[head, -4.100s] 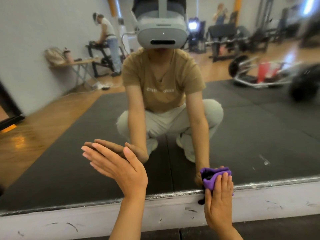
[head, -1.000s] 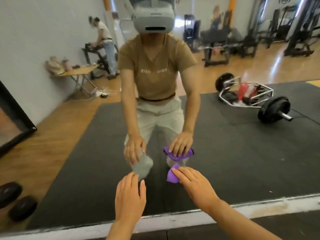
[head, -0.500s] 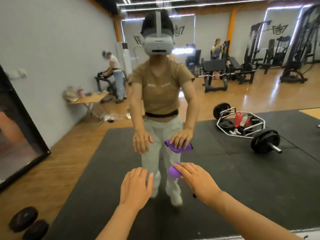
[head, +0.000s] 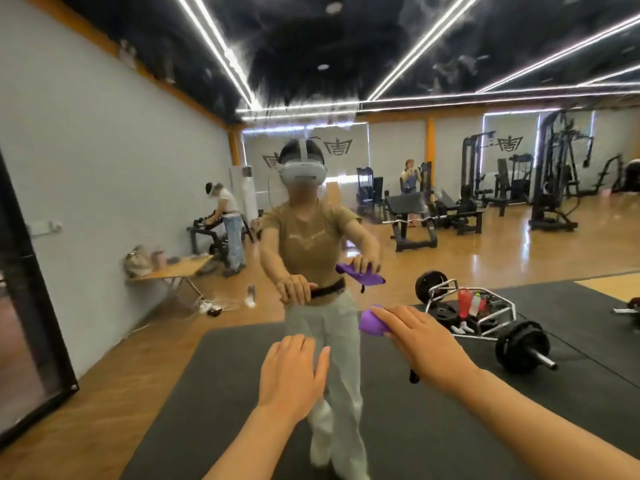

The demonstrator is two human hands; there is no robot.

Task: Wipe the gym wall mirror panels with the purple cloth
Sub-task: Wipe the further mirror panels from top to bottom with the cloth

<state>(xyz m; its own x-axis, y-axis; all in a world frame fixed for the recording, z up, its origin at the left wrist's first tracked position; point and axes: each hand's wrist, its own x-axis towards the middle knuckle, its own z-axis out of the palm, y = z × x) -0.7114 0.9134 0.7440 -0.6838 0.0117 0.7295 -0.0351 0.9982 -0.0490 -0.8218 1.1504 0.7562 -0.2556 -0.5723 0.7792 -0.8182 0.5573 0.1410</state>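
The wiping of the gym wall mirror panel point(head: 519, 258) is judged to be in hand, at a mid-height stretch of the glass. The purple cloth point(head: 372, 323) is held flat against the mirror under the right hand point(head: 420, 344), whose grip is laid over it with fingers stretched out rather than clenched round it; only the cloth's left end shows past the fingertips. The left hand point(head: 292, 372) is spread and released, grasping nothing, and whether it touches the glass cannot be told. A dark cord or tag hangs below the right hand. For the next move, steady pressure through the flat palm is called for, with strokes carried upward or sideways onto glass not yet covered. Compared with 4.1 s ago, the cloth has been brought up from the bottom edge of the panel, and the reflected person is seen standing instead of crouching. Against the frame 0.5 s ago, the view has been tilted higher, so the ceiling lights are now reflected.
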